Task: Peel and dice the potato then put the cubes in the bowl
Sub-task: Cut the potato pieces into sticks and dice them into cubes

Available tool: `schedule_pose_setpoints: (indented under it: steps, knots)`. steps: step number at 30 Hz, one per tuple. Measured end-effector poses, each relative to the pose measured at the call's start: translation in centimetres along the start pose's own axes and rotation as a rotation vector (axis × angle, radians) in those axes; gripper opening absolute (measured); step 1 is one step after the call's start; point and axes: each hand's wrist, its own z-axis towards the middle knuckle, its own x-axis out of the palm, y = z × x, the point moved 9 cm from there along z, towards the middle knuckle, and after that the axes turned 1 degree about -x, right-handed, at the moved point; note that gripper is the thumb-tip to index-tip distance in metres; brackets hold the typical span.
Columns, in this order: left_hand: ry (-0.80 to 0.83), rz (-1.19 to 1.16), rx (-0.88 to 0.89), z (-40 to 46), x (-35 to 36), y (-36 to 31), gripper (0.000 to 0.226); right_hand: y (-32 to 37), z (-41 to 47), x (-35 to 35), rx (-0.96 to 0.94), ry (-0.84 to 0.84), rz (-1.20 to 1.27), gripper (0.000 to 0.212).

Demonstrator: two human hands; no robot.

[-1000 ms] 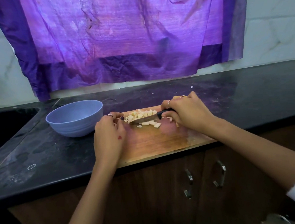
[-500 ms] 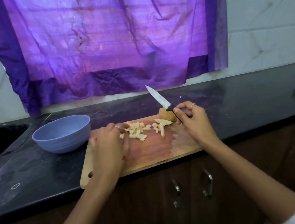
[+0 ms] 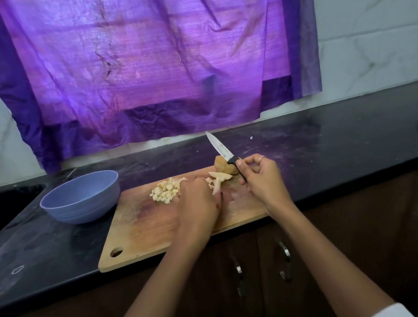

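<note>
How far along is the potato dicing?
Done: a pile of cubes sits on the board. In hand: right hand grips the knife, blade raised; left hand rests on the board by the strips. Left: dice the strips and chunk; fill the bowl, which looks empty.

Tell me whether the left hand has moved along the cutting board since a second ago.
Yes. The left hand moved rightward from the cutting board's bowl-side edge.
</note>
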Motion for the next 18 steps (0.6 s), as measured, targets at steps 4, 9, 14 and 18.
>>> schedule_pose_setpoints:
  steps: [4, 9, 14, 18]
  knots:
    - [-0.085, -0.065, 0.001, -1.3, -2.0, 0.7, 0.014, 0.5, -0.3, -0.6, -0.036, -0.034, -0.001, 0.016]
    - [-0.283, -0.132, -0.044, -5.0, -6.4, 4.4, 0.012, 1.1, -0.6, -0.4, -0.093, -0.015, -0.094, 0.016]
    - [-0.308, -0.102, -0.139, -7.0, -7.2, 8.2, 0.012, 3.3, -2.5, 1.9, -0.273, 0.23, -0.367, 0.007]
    - [-0.281, -0.107, -0.159, -6.9, -6.6, 9.1, 0.016, 4.8, -6.1, 1.8, -0.43, 0.386, -0.691, 0.012]
